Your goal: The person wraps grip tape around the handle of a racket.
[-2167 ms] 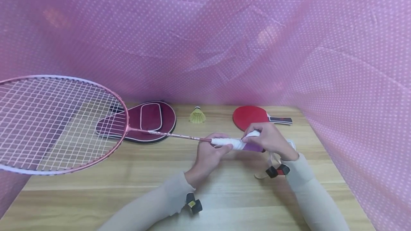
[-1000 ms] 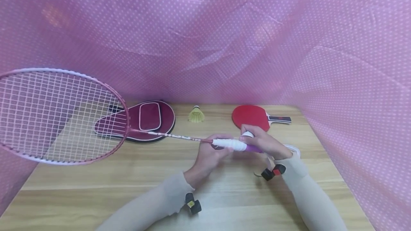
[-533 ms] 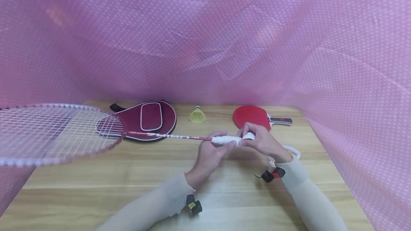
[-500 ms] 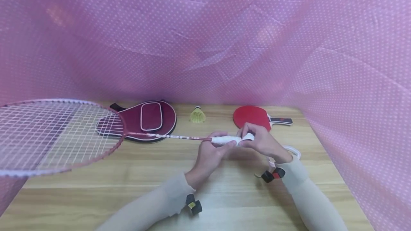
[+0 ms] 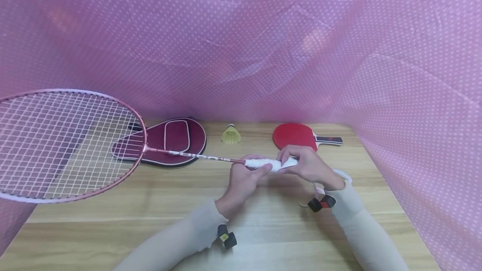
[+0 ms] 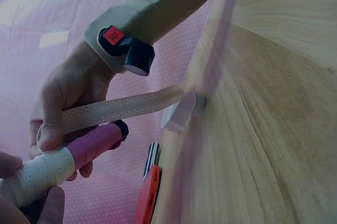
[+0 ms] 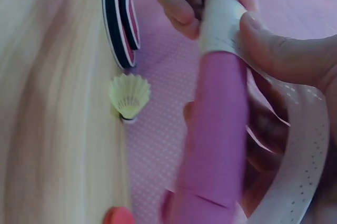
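My left hand [image 5: 242,181] grips the badminton racket [image 5: 205,156] by the white-wrapped upper part of its handle, with the strung head out to the left. Perforated white grip tape [image 6: 121,110] is wound over that part. The lower handle [image 7: 216,129] shows a purple covering and, in the left wrist view, a black end cap [image 6: 122,129]. My right hand [image 5: 310,166] pinches the tape between thumb and fingers, right at the edge of the winding. From there the loose tape runs back under the right wrist and curls down at the wooden table [image 6: 263,103].
At the table's back lie a maroon paddle case [image 5: 177,137], a yellow shuttlecock [image 5: 231,135] and a red table tennis paddle [image 5: 293,136]. A white loop of tape [image 5: 343,175] shows beside the right wrist. Pink dotted cloth [image 5: 241,45] hangs behind and along the sides.
The racket has rolled back and forth; its head, flatter half a second ago, now faces the view more. The right hand, holding the tape, has shifted around the handle. The left hand keeps its place.
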Demonstrator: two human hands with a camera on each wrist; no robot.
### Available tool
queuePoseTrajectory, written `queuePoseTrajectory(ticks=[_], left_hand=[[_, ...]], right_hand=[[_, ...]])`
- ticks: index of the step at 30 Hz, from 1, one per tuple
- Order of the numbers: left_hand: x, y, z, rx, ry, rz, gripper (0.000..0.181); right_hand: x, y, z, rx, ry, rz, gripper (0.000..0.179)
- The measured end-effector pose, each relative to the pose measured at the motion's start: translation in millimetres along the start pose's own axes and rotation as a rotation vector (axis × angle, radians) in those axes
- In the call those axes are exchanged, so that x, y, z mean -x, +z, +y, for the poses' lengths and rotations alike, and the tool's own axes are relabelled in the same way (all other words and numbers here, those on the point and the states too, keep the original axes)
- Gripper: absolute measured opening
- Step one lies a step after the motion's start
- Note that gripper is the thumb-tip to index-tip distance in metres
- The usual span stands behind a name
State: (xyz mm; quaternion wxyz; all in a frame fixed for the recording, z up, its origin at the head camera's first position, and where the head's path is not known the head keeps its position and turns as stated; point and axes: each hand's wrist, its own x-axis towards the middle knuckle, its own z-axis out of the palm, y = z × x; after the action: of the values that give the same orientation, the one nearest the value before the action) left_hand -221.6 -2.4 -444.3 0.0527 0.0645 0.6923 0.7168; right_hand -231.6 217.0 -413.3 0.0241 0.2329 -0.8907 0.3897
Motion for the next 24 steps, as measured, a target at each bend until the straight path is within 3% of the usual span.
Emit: queuePoseTrajectory(ticks=[6, 16, 20, 24], left_hand=[[-0.5, -0.4, -0.3, 0.023, 0.008, -0.022, 0.027], [1.8, -1.9, 1.1, 0.01, 0.028, -0.055, 0.028], [2.4, -1.8, 1.8, 0.014, 0.037, -0.084, 0.028], [2.5, -1.4, 2.3, 0.029, 0.053, -0.121, 0.029]], right_hand=[[3.0, -14.4, -3.3, 0.036, 0.036, -0.04, 0.023], [3.0, -21.7, -2.7, 0.089, 0.248, 0.033, 0.006], [2.1, -21.3, -1.6, 0.016, 0.291, 0.04, 0.008], [0.5, -17.6, 5.2, -0.133, 0.293, -0.028, 0.013]])
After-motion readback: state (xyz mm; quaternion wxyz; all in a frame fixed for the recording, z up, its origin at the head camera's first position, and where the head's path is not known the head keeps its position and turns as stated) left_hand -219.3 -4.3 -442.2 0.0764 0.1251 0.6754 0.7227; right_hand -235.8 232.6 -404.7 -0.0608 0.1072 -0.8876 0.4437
